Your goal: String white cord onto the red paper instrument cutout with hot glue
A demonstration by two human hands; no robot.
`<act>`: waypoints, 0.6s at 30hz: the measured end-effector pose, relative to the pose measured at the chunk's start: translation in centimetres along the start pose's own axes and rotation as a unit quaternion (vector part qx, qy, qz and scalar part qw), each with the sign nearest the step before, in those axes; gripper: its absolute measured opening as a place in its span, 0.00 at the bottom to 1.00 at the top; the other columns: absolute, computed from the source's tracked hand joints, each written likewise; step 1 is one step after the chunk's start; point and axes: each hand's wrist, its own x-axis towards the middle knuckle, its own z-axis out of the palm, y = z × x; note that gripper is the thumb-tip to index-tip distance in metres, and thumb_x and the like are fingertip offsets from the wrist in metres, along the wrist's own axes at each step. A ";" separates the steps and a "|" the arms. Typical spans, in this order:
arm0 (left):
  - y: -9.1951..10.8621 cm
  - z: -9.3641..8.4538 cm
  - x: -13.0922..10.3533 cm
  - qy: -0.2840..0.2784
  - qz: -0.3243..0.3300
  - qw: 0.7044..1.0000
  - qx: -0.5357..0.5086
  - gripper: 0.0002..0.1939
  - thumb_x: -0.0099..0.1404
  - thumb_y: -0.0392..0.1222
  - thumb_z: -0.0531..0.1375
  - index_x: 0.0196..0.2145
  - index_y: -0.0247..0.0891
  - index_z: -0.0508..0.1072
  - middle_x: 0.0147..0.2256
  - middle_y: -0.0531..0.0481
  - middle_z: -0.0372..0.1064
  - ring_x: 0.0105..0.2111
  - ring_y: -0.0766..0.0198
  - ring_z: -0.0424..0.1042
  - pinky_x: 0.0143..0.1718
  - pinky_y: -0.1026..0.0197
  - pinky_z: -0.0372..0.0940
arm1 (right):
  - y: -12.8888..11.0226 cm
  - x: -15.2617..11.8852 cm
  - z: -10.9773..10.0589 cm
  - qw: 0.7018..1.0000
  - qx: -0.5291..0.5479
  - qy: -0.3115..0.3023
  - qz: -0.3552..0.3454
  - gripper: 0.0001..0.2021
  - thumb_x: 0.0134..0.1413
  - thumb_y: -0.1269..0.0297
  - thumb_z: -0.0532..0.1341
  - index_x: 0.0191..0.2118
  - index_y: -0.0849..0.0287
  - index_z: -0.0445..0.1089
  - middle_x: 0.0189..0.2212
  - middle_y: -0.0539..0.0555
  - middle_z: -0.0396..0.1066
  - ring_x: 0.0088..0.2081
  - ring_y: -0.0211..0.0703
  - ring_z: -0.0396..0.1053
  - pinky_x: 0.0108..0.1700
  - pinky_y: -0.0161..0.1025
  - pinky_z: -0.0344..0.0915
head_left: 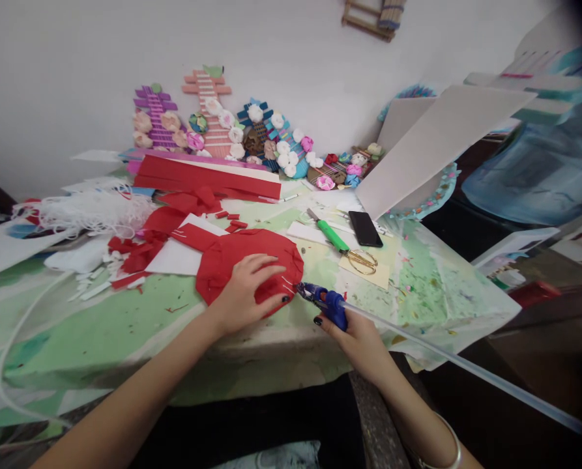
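Observation:
A red paper-covered piece (222, 254) with a round body and a narrow neck lies on the table in front of me. Resting on its body with fingers spread is my left hand (244, 290), the thumb near the lower edge. My right hand (362, 342) is wrapped round a blue glue gun (334, 307), whose nozzle meets the right rim of the red piece. From the back of the gun a long, clear glue stick (447, 355) sticks out toward the lower right. Thin white strands lie on the red surface near the nozzle.
Right of the red piece lie a green-handled cutter (333, 236), gold scissors (363, 262) and a black phone (365, 229). Red scraps (146, 251) and tangled white string (95, 208) lie left. Decorated guitar shapes (210, 117) lean on the wall; a white board (432, 143) slants at right.

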 end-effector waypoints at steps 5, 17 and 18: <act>-0.7 -1.0 -0.1 0.141 -0.108 0.983 -0.049 0.07 0.63 0.40 0.56 0.31 0.37 0.72 0.33 0.49 0.74 0.34 0.62 0.72 0.39 0.60 0.66 | -0.2 0.1 0.1 1.000 -0.012 -0.008 0.005 0.12 0.53 0.57 0.58 0.37 0.60 0.72 0.26 0.52 0.71 0.29 0.45 0.67 0.33 0.38 0.63; -0.5 -1.5 -1.7 0.156 -0.158 0.972 -0.072 0.04 0.56 0.39 0.64 0.26 0.37 0.73 0.28 0.52 0.74 0.29 0.64 0.72 0.35 0.62 0.65 | -0.7 0.6 0.5 1.000 -0.009 -0.003 0.011 0.14 0.53 0.54 0.58 0.34 0.61 0.71 0.26 0.53 0.71 0.29 0.45 0.66 0.32 0.38 0.62; -0.6 -1.5 -1.9 0.160 -0.161 0.971 -0.071 0.04 0.56 0.39 0.64 0.26 0.37 0.73 0.28 0.53 0.74 0.29 0.64 0.72 0.35 0.62 0.65 | -0.8 0.5 0.4 1.000 -0.004 -0.003 0.013 0.14 0.53 0.54 0.58 0.34 0.61 0.71 0.26 0.53 0.71 0.29 0.45 0.67 0.32 0.38 0.62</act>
